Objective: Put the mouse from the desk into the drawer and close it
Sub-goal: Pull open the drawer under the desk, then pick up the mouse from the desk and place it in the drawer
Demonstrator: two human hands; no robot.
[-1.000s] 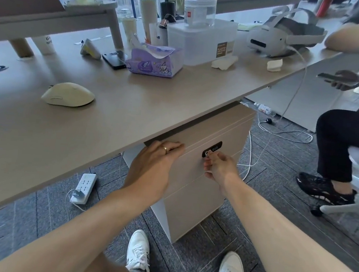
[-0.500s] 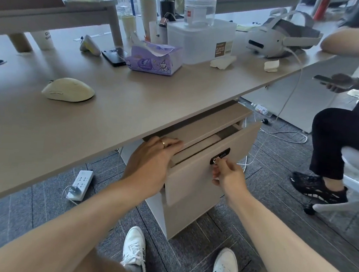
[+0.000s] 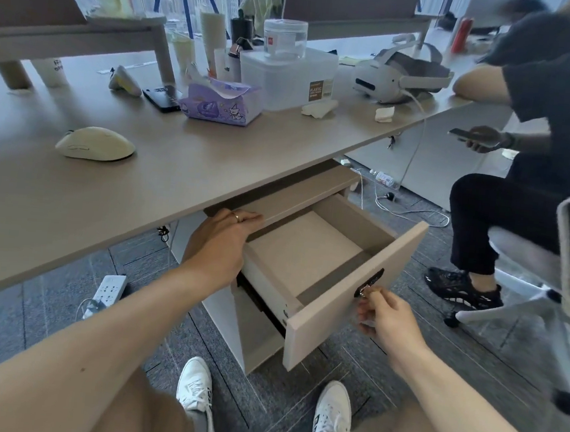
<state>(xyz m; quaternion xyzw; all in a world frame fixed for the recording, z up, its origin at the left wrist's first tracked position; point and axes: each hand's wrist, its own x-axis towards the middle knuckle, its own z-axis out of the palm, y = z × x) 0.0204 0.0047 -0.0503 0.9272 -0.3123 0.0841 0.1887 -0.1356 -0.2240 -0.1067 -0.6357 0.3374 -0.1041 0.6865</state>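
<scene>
A cream mouse (image 3: pixel 96 144) lies on the light wood desk (image 3: pixel 161 183), at the left, well away from both hands. Under the desk stands a cabinet whose top drawer (image 3: pixel 356 289) is pulled far out; its inside looks empty. My right hand (image 3: pixel 387 318) pinches the small key at the black lock on the drawer front. My left hand (image 3: pixel 220 242) lies palm down on the cabinet's top front corner, just under the desk edge, holding nothing.
A purple tissue pack (image 3: pixel 219 105), a black phone (image 3: pixel 161 97), clear plastic containers (image 3: pixel 290 73) and a white headset (image 3: pixel 399 77) sit further back on the desk. A person (image 3: pixel 525 162) sits at the right on a white chair. A power strip (image 3: pixel 107 289) and cables lie on the floor.
The drawer has gone from shut to far out, drawn by my right hand at the lock key. My left hand has stayed on the cabinet top.
</scene>
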